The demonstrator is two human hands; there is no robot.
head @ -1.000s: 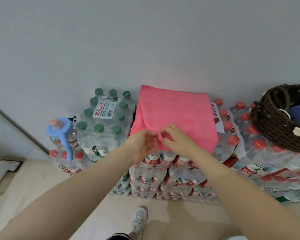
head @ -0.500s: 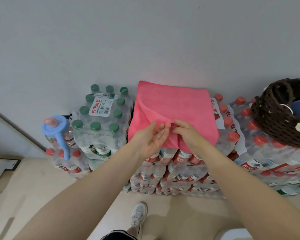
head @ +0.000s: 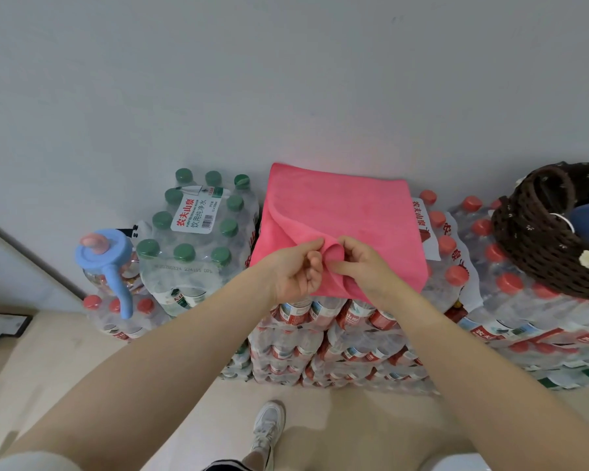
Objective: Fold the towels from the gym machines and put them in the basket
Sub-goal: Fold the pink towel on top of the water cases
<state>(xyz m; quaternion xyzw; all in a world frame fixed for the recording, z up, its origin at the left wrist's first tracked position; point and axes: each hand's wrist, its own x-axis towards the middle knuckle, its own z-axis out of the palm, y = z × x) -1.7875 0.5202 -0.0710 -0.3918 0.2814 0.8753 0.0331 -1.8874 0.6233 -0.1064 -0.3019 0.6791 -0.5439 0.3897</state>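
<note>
A pink towel [head: 340, 209] lies spread on top of stacked packs of water bottles against the wall. Its near edge is lifted into a small fold. My left hand [head: 296, 270] and my right hand [head: 361, 263] meet at that fold, and both pinch the cloth between thumb and fingers. A dark brown woven basket [head: 538, 253] sits on the bottle packs at the right, with something blue inside it.
Red-capped bottle packs [head: 456, 266] carry the towel and basket. A green-capped pack [head: 198, 232] stands to the left, beside a jar with a blue handled lid [head: 106, 256]. Beige floor and my white shoe [head: 267, 426] lie below.
Both hands have raised the towel's near edge a little and bunched it into a fold between them. The view has shifted slightly.
</note>
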